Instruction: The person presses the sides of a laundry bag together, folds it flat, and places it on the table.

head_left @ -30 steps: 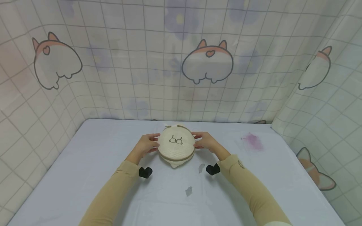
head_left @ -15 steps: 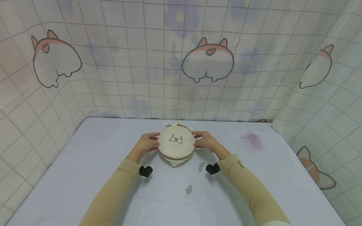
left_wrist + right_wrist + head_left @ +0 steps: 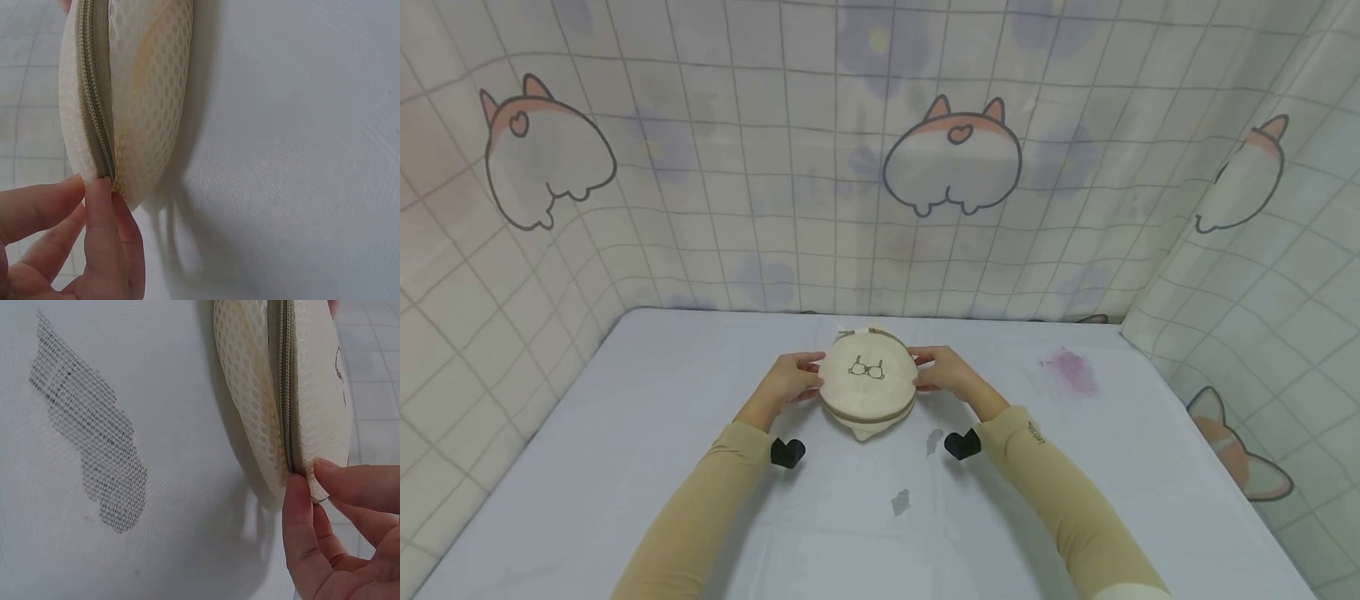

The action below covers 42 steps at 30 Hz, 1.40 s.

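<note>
A round cream mesh laundry bag (image 3: 867,393) with a small bra drawing on top is at the far middle of the table. My left hand (image 3: 787,380) pinches its left edge, and my right hand (image 3: 952,372) pinches the right edge opposite. Close up in the left wrist view, the fingertips (image 3: 99,190) meet at the end of a beige zipper (image 3: 94,94), whose teeth look joined along the visible stretch. On the other side the right fingertips (image 3: 299,484) grip beside the same zipper band (image 3: 286,387). Honeycomb mesh forms the bag's lower half.
A white cloth covers the table (image 3: 662,400), with grey worn patches (image 3: 900,502) and a pink stain (image 3: 1072,372) on it. A checked curtain (image 3: 760,208) with corgi prints stands behind and at both sides. A black heart-shaped piece (image 3: 787,453) sits at each wrist.
Both hands keep their hold on the bag's edges, and the bag stays in place. The whole head view has shifted up by a small amount.
</note>
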Each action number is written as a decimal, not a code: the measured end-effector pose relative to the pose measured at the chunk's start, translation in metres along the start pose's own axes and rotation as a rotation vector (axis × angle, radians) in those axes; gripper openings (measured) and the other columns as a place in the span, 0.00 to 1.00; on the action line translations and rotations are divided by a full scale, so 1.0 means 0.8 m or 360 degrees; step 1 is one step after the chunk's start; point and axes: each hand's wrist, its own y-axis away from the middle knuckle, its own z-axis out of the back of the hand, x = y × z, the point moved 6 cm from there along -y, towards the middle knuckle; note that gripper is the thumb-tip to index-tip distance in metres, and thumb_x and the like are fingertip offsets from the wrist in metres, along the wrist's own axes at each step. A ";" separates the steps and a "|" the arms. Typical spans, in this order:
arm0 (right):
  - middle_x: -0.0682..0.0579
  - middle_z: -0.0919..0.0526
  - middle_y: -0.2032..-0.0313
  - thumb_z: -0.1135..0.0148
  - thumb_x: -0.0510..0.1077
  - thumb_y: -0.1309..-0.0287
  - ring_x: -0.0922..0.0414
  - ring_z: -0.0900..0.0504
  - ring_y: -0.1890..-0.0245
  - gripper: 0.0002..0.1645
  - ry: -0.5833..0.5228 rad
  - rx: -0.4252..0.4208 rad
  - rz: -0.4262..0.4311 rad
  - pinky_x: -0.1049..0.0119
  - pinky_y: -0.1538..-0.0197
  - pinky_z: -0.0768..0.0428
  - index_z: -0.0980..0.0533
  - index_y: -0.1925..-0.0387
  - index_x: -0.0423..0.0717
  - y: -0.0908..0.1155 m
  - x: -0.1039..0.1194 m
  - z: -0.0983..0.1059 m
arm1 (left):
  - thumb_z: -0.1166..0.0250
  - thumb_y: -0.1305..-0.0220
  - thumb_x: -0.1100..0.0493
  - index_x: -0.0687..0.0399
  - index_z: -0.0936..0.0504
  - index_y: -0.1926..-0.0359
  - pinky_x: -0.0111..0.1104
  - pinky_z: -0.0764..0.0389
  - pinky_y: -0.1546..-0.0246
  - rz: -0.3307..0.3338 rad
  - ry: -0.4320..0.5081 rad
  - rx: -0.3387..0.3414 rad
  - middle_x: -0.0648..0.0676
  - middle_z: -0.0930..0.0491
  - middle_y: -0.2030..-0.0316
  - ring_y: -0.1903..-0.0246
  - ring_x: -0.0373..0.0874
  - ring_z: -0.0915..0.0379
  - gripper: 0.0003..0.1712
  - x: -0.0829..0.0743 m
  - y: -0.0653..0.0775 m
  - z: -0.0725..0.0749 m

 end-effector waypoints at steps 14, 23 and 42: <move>0.32 0.29 0.36 0.38 0.23 0.42 0.56 0.19 0.64 0.40 0.0009 -0.0021 -0.0016 0.65 0.55 0.14 0.32 0.28 0.36 -0.003 0.003 0.000 | 0.39 0.33 0.76 0.62 0.31 0.27 0.33 0.16 0.53 -0.0052 -0.0044 -0.0045 0.64 0.28 0.43 0.56 0.47 0.25 0.34 -0.001 0.000 -0.001; 0.31 0.28 0.38 0.36 0.22 0.45 0.56 0.19 0.65 0.40 0.0015 -0.0036 0.0010 0.66 0.57 0.13 0.31 0.29 0.35 -0.008 0.000 0.000 | 0.39 0.34 0.77 0.62 0.29 0.28 0.29 0.17 0.59 -0.0057 -0.0051 -0.0067 0.64 0.27 0.44 0.60 0.44 0.26 0.34 0.000 -0.001 -0.001; 0.32 0.25 0.39 0.35 0.22 0.45 0.55 0.17 0.62 0.40 0.0061 -0.0062 -0.0011 0.65 0.56 0.14 0.30 0.30 0.36 -0.010 -0.007 -0.003 | 0.39 0.35 0.78 0.63 0.28 0.29 0.32 0.17 0.57 -0.0059 -0.0090 -0.0122 0.64 0.26 0.46 0.60 0.46 0.26 0.34 -0.001 0.005 -0.005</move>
